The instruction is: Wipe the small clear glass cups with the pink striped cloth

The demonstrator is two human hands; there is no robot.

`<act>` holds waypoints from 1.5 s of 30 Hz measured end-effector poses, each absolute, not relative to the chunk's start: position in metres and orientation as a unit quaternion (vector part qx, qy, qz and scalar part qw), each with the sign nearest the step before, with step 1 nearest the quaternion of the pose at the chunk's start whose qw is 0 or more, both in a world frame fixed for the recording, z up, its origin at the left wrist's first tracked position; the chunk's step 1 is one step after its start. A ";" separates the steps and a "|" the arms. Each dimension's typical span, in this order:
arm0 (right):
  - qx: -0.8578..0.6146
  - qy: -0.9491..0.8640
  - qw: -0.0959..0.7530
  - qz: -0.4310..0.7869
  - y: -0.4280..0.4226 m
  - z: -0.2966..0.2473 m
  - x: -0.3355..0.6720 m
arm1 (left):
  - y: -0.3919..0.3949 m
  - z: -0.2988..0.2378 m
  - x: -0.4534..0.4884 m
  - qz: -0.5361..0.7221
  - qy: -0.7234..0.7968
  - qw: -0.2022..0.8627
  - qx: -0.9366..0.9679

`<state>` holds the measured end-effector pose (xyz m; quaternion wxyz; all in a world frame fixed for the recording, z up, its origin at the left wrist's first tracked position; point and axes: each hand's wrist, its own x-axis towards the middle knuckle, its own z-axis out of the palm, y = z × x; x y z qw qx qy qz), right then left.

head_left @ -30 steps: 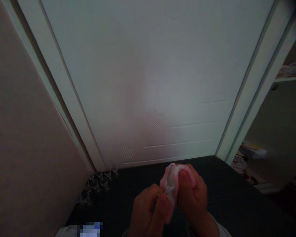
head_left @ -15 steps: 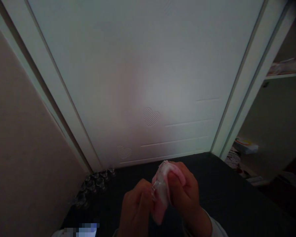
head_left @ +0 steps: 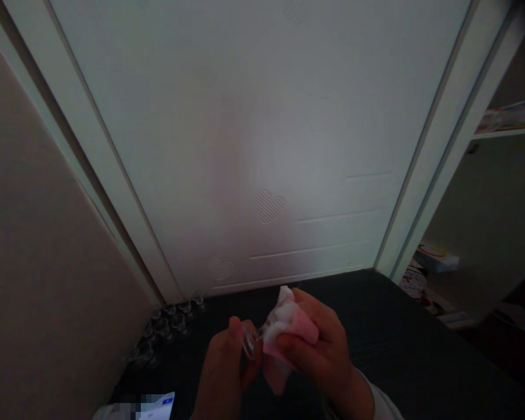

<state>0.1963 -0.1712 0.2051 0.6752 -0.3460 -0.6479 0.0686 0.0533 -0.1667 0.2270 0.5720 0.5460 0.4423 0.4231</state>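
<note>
My left hand [head_left: 225, 367] pinches a small clear glass [head_left: 250, 342] by its base or rim, low in the middle of the view. My right hand [head_left: 321, 350] is closed round a pink and white cloth [head_left: 284, 329] and presses it against the glass. Both hands are held above a dark surface [head_left: 398, 344]. Part of the glass is hidden behind the cloth.
Several small clear glasses [head_left: 166, 326] stand in a cluster at the left corner, by the white door [head_left: 254, 146] with heart marks. A beige wall [head_left: 35, 262] is on the left. Open shelves [head_left: 485, 233] with books lie at the right. A blurred phone or card [head_left: 153, 405] sits at the bottom left.
The cloth has moved off the glass, so the glass now shows between my hands. Both hands shifted slightly left and down.
</note>
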 end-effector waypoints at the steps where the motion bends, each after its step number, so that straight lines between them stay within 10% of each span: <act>1: -0.345 -0.653 0.671 0.070 -0.171 0.205 0.196 | -0.166 0.227 0.053 0.420 0.445 0.573 0.545; 45: -0.350 -0.629 0.657 0.224 -0.177 0.210 0.209 | -0.152 0.214 0.021 0.485 0.343 0.324 0.736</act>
